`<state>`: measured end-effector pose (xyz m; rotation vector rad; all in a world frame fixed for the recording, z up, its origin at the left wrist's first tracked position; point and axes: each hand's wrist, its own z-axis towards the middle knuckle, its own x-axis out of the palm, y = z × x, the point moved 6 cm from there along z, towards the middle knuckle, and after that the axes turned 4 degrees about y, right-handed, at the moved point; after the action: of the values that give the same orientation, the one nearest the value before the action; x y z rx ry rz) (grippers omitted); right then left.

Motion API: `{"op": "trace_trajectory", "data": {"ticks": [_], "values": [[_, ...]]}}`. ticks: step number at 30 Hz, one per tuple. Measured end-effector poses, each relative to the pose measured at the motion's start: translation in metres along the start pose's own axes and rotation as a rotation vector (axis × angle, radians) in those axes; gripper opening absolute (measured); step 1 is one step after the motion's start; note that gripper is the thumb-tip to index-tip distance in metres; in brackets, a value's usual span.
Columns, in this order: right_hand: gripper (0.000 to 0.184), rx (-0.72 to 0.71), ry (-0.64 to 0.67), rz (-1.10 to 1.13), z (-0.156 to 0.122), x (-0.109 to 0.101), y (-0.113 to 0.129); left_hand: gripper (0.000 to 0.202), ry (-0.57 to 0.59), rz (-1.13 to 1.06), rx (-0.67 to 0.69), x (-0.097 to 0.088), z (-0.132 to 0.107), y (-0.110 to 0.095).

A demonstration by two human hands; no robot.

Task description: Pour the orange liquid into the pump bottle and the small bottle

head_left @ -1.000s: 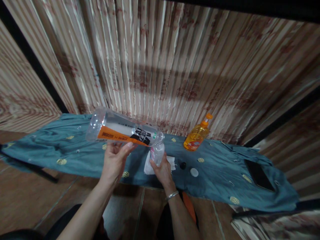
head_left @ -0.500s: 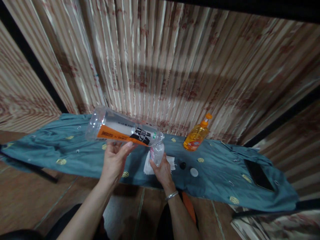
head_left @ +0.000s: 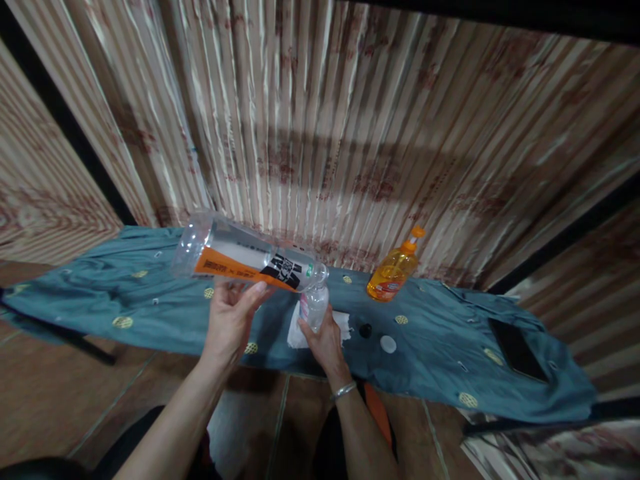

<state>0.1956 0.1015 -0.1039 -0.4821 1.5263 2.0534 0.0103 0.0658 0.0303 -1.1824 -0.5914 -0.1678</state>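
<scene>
Tipped nearly on its side, a large clear plastic bottle with an orange, white and black label is gripped from below by my left hand. Its mouth meets the top of a small clear bottle, which my right hand holds roughly upright. Whether liquid passes between the two necks is too small to tell. Under the small bottle a white cloth lies on the table. Close to my right hand are a small black cap and a round white lid.
A pump bottle of orange liquid stands on the teal patterned tablecloth toward the back. At the right lies a dark flat phone or tablet. Pleated curtain hangs behind the table, with dark frame bars at the sides.
The large bottle has turned slightly in my left hand, so its label shows at a different angle. Both hands stay in nearly the same place.
</scene>
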Motion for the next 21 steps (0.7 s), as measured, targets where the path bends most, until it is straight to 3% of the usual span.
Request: {"op": "trace_trajectory", "data": {"ticks": [21], "values": [[0.071,-0.014,-0.001,-0.008,0.0002,-0.0008,0.0008,0.049,0.021,-0.009,-0.032,0.0056,-0.0051,0.0004]]}}
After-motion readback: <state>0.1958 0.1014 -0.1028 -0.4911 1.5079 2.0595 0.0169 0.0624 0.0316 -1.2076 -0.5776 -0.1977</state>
